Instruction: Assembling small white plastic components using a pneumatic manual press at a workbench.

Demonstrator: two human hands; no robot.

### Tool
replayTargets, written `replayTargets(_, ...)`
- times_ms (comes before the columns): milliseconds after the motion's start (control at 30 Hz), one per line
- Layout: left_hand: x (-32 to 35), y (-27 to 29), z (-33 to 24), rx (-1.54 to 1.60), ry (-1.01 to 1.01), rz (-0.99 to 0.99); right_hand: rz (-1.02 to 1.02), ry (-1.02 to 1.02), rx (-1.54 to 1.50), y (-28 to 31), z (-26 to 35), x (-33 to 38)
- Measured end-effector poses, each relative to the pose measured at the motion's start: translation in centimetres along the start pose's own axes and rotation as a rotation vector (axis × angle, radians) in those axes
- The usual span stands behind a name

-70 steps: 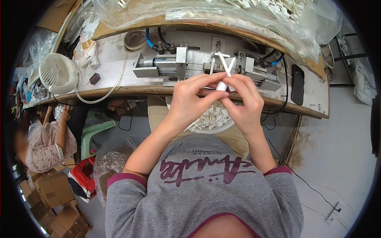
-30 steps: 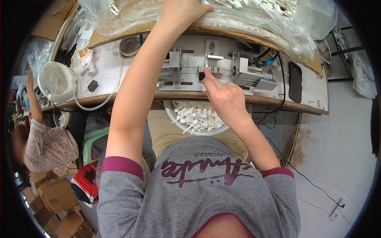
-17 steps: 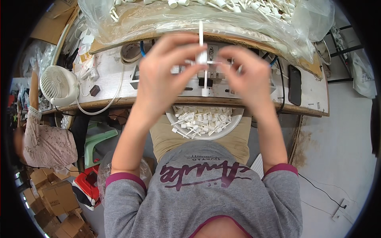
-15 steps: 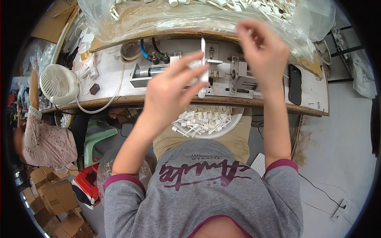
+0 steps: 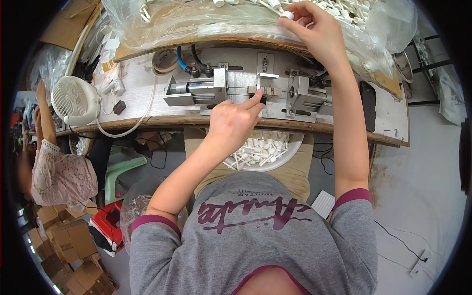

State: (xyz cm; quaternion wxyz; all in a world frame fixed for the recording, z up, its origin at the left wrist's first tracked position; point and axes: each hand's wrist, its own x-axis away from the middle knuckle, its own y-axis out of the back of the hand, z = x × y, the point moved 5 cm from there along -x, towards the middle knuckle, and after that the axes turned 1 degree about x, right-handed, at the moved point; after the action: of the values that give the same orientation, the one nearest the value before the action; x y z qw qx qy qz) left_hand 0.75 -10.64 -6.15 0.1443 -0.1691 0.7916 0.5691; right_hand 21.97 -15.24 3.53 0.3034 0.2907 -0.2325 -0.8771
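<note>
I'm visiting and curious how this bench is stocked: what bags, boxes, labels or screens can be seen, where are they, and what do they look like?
Clear plastic bag: far edge of the bench, wide, crumpled, holding white parts; the right hand reaches into it.
Cardboard boxes: floor at lower left, brown, stacked.
Dark flat slab: right end of bench, black, possibly a phone, its face dark.
Printed shirt: grey, maroon lettering.
Left hand: at the metal fixture.

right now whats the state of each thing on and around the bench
left hand: forefinger pressed to the metal press fixture
right hand: pinching a small white cap at the clear plastic bag
white bowl: on the lap, filled with white stick parts
white fan: standing on the bench; whether it runs cannot be told
black phone: lying flat, screen dark
</note>
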Motion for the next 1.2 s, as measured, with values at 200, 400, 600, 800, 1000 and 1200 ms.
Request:
replayTargets(200,-0.4,0.6,0.2,0.01,-0.034,0.016,-0.07,0.119,-0.164,0.2,1.9,7.8)
replayTargets(400,-7.1,8.6,2.6,0.285,0.032,-0.328,-0.038,0.367,0.228,-2.2,2.7,15.8)
replayTargets(600,-16.1,7.0,5.7,-0.005,0.084,-0.43,0.114,0.452,0.477,-7.0,1.8,17.9)
replayTargets(800,-19.5,4.0,6.2,-0.003,0.188,-0.24,0.132,0.429,0.548,-8.0,2.0,16.1)
replayTargets(1000,-15.2,7.9,3.6,0.466,0.186,-0.244,0.168,0.391,0.624,-7.9,2.0,15.8)
replayTargets(1200,-5.5,9.3,1.1,0.217,-0.129,-0.33,-0.038,0.199,0.154,-2.2,3.6,9.2)
